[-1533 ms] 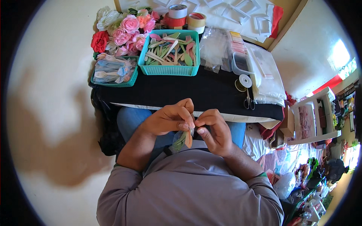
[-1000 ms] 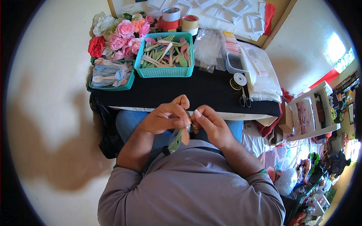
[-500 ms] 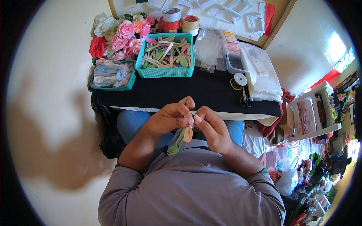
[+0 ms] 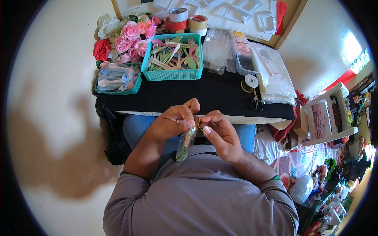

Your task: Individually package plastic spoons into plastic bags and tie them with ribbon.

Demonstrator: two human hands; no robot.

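Observation:
My left hand (image 4: 173,121) pinches the gathered top of a small clear plastic bag (image 4: 182,150). The bag hangs down over my lap, with green and peach-coloured cutlery inside, fork tines at its lower end. A thin gold tie (image 4: 198,124) loops at the neck of the bag. Thumb and forefinger of my right hand (image 4: 223,137) are closed on the tie's end, just right of the bag. Beyond my hands, a teal basket (image 4: 171,75) holds loose pastel forks, spoons and knives. In a smaller teal basket (image 4: 136,87) lie bagged cutlery sets.
Scissors (image 4: 256,103) and a white spool (image 4: 250,82) lie on the black-covered table (image 4: 189,96). Clear plastic sleeves (image 4: 275,74) and a small plastic tub (image 4: 247,65) are at the right. Artificial flowers (image 4: 128,37) and tape rolls (image 4: 198,24) stand behind the baskets.
The gold tie now shows as a loop between my hands. The bag has swung slightly, covering more of the peach piece, and my right fingers have parted a little from my left.

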